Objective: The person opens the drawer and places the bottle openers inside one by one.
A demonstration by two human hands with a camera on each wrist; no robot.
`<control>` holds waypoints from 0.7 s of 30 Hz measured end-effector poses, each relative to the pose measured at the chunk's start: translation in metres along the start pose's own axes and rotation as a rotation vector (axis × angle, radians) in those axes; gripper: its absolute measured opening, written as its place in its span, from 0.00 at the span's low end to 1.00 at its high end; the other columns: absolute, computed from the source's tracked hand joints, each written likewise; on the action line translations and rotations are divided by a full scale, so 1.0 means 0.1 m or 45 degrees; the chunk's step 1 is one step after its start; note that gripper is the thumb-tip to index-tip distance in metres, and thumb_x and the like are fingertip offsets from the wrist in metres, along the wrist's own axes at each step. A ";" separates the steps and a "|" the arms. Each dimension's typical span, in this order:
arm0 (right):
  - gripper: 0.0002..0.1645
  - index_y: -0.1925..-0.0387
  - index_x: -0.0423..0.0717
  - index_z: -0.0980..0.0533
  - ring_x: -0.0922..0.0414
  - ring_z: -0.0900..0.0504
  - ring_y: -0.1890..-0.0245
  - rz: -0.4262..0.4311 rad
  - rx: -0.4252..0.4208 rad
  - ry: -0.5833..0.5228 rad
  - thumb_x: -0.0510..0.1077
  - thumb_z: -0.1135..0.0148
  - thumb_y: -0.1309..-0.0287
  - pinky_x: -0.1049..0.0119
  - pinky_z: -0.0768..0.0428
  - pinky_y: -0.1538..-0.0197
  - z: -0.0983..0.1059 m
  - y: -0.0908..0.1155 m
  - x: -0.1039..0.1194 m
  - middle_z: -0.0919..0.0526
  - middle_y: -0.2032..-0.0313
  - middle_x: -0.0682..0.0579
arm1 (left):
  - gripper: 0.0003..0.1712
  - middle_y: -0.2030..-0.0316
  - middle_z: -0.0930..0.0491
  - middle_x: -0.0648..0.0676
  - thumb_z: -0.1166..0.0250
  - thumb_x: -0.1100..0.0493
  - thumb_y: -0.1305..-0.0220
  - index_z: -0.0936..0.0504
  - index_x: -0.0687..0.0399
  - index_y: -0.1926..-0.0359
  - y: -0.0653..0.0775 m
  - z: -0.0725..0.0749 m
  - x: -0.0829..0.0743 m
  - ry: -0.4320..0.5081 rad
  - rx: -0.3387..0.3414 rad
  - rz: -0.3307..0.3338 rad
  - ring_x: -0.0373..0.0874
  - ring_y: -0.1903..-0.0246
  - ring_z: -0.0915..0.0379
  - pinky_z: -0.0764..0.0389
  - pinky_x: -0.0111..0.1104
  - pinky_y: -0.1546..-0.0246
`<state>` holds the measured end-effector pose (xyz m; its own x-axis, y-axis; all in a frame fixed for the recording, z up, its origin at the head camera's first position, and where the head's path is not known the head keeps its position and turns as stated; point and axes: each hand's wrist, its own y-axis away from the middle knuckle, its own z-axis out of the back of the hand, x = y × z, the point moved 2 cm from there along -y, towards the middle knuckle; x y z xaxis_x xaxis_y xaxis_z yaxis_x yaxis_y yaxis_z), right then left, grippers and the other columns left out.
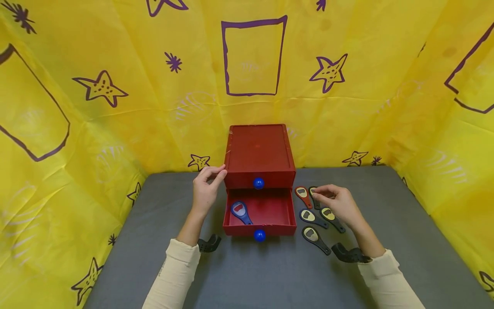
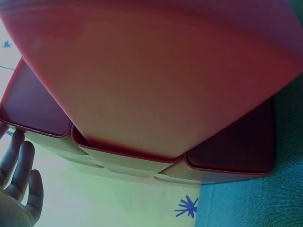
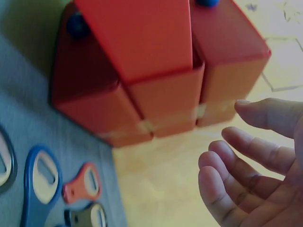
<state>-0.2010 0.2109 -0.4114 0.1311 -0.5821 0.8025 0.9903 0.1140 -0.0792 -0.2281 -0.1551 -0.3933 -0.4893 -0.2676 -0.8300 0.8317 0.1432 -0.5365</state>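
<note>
A red drawer cabinet (image 1: 256,148) stands at the back of the grey table, its middle drawer (image 1: 241,231) pulled out. Inside that drawer, on the left, lies a blue bottle opener (image 1: 245,218). My left hand (image 1: 204,189) touches the cabinet's upper left edge with its fingertips. The right hand (image 1: 341,205) hovers over the bottle openers right of the cabinet, and nothing shows between its fingers in the right wrist view. Those are a red opener (image 1: 304,198), a blue opener (image 1: 317,220) and several black ones, among them a black opener (image 1: 319,244) nearest me. One black opener is partly hidden by the right fingers.
Blue round knobs (image 1: 258,183) stick out from the drawer fronts. A yellow patterned cloth (image 1: 154,107) hangs behind and at both sides of the table (image 1: 254,274). Black wrist mounts (image 1: 351,254) sit on both forearms.
</note>
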 end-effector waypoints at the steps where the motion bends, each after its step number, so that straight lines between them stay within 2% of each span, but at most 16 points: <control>1: 0.18 0.53 0.38 0.19 0.56 0.19 0.65 -0.017 -0.009 0.004 0.48 0.37 0.37 0.69 0.20 0.68 0.02 -0.01 -0.04 0.15 0.58 0.40 | 0.12 0.62 0.19 0.62 0.32 0.61 0.39 0.14 0.63 0.56 0.00 0.00 0.00 0.004 -0.001 0.003 0.33 0.65 0.26 0.24 0.19 0.61; 7: 0.18 0.54 0.37 0.19 0.54 0.18 0.64 -0.074 -0.039 0.067 0.47 0.37 0.37 0.70 0.22 0.67 0.05 -0.02 -0.29 0.14 0.58 0.39 | 0.12 0.60 0.19 0.65 0.33 0.64 0.39 0.15 0.66 0.55 -0.01 0.00 -0.02 -0.004 0.001 0.037 0.30 0.65 0.28 0.25 0.18 0.61; 11: 0.17 0.55 0.36 0.19 0.57 0.18 0.65 -0.092 -0.036 0.122 0.46 0.37 0.37 0.69 0.22 0.66 0.02 0.01 -0.42 0.14 0.60 0.39 | 0.12 0.60 0.20 0.67 0.34 0.67 0.38 0.16 0.70 0.55 0.01 0.00 -0.13 -0.013 0.013 0.048 0.28 0.65 0.28 0.25 0.18 0.61; 16: 0.16 0.57 0.33 0.19 0.53 0.18 0.65 -0.115 -0.040 0.176 0.44 0.36 0.38 0.68 0.23 0.66 -0.01 0.05 -0.58 0.14 0.62 0.38 | 0.12 0.61 0.20 0.69 0.35 0.68 0.39 0.17 0.73 0.56 0.03 0.01 -0.33 -0.024 0.019 0.014 0.28 0.66 0.28 0.25 0.17 0.61; 21: 0.18 0.56 0.31 0.20 0.47 0.17 0.63 -0.125 -0.032 0.232 0.44 0.36 0.39 0.65 0.22 0.64 -0.02 0.10 -0.71 0.14 0.61 0.36 | 0.10 0.62 0.20 0.70 0.34 0.71 0.40 0.17 0.74 0.58 0.02 0.00 -0.37 -0.009 -0.002 -0.029 0.28 0.66 0.28 0.25 0.17 0.62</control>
<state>-0.2001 0.2523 -0.4702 0.0374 -0.7258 0.6869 0.9993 0.0305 -0.0221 -0.2080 -0.1453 -0.3642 -0.5065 -0.2777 -0.8163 0.8198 0.1381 -0.5557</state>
